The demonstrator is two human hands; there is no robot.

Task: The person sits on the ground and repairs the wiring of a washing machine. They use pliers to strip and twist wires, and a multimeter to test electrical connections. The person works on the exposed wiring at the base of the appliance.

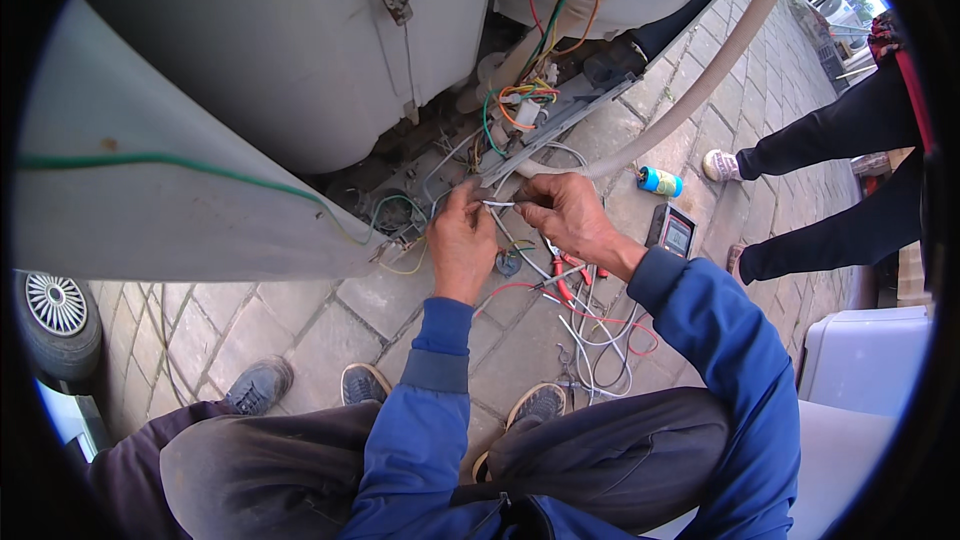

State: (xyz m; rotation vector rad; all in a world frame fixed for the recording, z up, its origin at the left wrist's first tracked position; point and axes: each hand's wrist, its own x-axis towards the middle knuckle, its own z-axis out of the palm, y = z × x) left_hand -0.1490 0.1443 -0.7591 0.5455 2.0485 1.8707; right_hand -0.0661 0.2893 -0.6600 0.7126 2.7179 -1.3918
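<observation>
My left hand [463,245] and my right hand [575,218] are close together in front of the appliance's open base. Both are closed, fingertips pinching a short stretch of white wire [499,204] that runs between them. Just behind them, a bundle of green, orange, yellow and red wires [528,95] hangs at the metal base frame [580,110]. Below my right hand, pliers with red handles [563,280] lie on the paving among loose white and red leads [605,340]. A small round dark part [508,263] sits beside my left hand.
The big white appliance body [300,50] fills the far left, with a green wire [180,162] across its panel. A thick pale hose [705,85] curves at right. Nearby lie a blue cylinder [660,181] and a multimeter [678,232]. Another person's legs [830,135] stand at right; a wheel [58,320] is left.
</observation>
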